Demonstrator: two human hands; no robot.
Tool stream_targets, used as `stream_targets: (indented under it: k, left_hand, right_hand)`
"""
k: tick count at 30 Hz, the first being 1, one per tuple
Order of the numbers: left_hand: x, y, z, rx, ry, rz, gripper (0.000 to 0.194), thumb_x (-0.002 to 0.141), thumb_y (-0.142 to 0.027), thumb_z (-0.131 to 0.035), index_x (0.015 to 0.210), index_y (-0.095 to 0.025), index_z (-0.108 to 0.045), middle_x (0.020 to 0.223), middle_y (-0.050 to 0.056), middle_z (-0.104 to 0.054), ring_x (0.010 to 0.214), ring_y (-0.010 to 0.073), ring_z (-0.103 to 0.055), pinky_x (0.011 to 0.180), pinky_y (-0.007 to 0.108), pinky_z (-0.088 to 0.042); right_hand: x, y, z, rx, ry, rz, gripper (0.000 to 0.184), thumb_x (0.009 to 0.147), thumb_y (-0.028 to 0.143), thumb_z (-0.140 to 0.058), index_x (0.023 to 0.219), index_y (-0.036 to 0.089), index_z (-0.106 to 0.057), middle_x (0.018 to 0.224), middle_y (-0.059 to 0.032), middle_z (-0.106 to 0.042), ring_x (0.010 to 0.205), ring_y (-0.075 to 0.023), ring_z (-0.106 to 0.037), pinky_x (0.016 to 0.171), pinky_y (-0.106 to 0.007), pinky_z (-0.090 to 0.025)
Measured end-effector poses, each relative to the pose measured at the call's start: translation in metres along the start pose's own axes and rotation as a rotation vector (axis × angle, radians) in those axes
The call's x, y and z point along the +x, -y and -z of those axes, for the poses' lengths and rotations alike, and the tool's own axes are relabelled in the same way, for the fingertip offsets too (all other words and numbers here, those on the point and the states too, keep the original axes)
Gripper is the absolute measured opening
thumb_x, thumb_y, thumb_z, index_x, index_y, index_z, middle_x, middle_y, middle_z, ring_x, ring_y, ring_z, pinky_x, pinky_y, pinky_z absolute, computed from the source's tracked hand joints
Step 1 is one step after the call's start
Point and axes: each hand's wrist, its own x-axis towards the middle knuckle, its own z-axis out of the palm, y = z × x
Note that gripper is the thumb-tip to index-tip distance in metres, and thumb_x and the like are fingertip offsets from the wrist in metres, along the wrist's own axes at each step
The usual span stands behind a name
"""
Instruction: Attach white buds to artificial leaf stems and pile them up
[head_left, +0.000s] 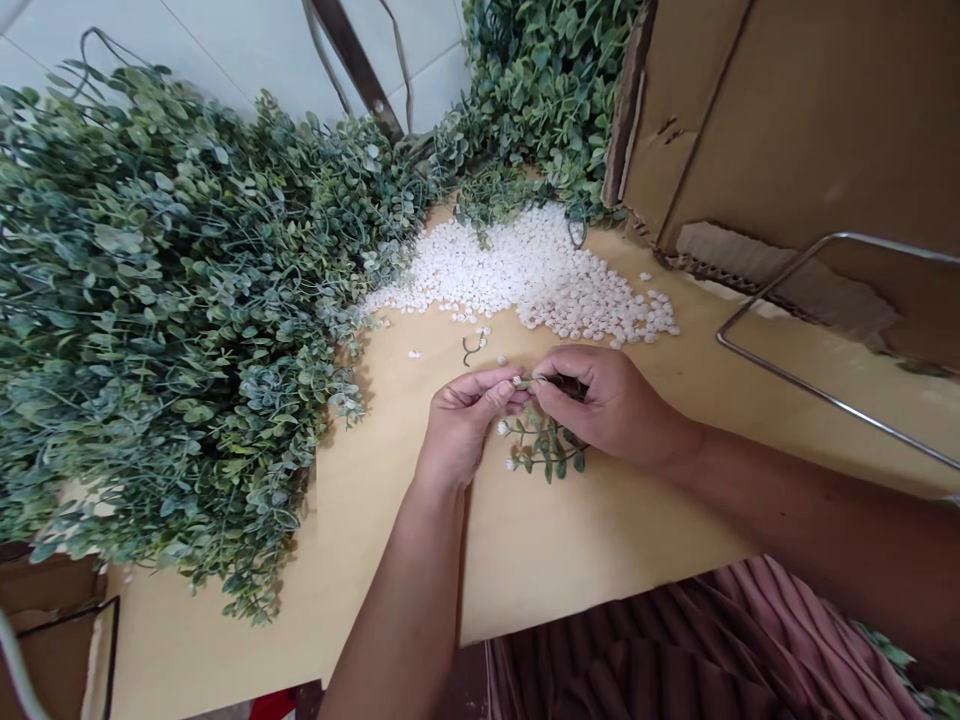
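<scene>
1. As I look on, the sprig spreads just nearside of the right hand, whose fingers grip its stem.
2. Crosswise, that stem points at the left hand, fingers pinched on a white bud.
3. Beyond, on the counter, lies the bud pile, then greenery.

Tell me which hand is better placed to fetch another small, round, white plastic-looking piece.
Probably the left hand: the right hand grips the slender green leafy sprig, while a loose white piece lies nearer the left.
</scene>
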Motion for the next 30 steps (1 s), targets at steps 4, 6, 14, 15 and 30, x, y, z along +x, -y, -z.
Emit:
stream_targets:
  k: [4,6,14,15,30]
  left_hand:
    - [0.0009,0.0005,-0.0014,0.001,-0.017,0.0,0.022,0.048,-0.025,-0.082,0.064,-0.017,-0.071,0.056,0.0,-0.067,0.052,0.0079,-0.06,0.057,0.02,-0.049]
    - [0.0016,0.0019,-0.0029,0.01,-0.038,-0.011,0.021,0.048,-0.024,-0.082,0.063,-0.017,-0.071,0.054,-0.001,-0.067,0.051,0.0072,-0.059,0.055,0.019,-0.049]
    - [0.001,0.0056,-0.0045,-0.016,-0.08,-0.051,0.018,0.05,-0.023,-0.081,0.063,-0.017,-0.071,0.055,-0.001,-0.067,0.049,0.0059,-0.058,0.054,0.017,-0.047]
    - [0.0006,0.0054,-0.0047,-0.019,-0.091,-0.05,0.018,0.05,-0.024,-0.081,0.064,-0.017,-0.071,0.054,-0.002,-0.067,0.049,0.0059,-0.058,0.054,0.017,-0.047]
    - [0.0057,0.0034,-0.0068,-0.014,-0.017,-0.041,0.02,0.052,-0.025,-0.08,0.068,-0.016,-0.072,0.056,-0.002,-0.065,0.051,0.0063,-0.056,0.052,0.018,-0.044]
  right_hand:
    - [-0.0001,-0.0003,-0.0002,-0.016,0.011,-0.012,0.015,0.076,0.013,-0.048,0.062,0.016,-0.052,0.059,0.0006,-0.052,0.057,-0.0101,-0.047,0.055,-0.022,-0.036]
    - [0.0,-0.0002,-0.0007,-0.018,0.018,-0.026,0.016,0.077,0.013,-0.048,0.062,0.016,-0.052,0.059,0.0005,-0.052,0.057,-0.0102,-0.047,0.054,-0.022,-0.036]
    - [0.0011,-0.0005,-0.0024,-0.023,0.004,0.008,0.016,0.077,0.011,-0.048,0.062,0.016,-0.051,0.058,0.0015,-0.05,0.057,-0.0101,-0.046,0.055,-0.023,-0.035]
    - [0.0011,-0.0007,-0.0026,-0.021,0.002,0.019,0.016,0.076,0.01,-0.048,0.062,0.017,-0.051,0.058,0.0019,-0.05,0.057,-0.01,-0.046,0.055,-0.022,-0.036]
    - [0.0031,-0.0049,-0.0004,-0.031,-0.072,0.048,0.013,0.077,0.011,-0.048,0.066,0.016,-0.054,0.063,-0.0004,-0.055,0.06,-0.0112,-0.051,0.059,-0.023,-0.041]
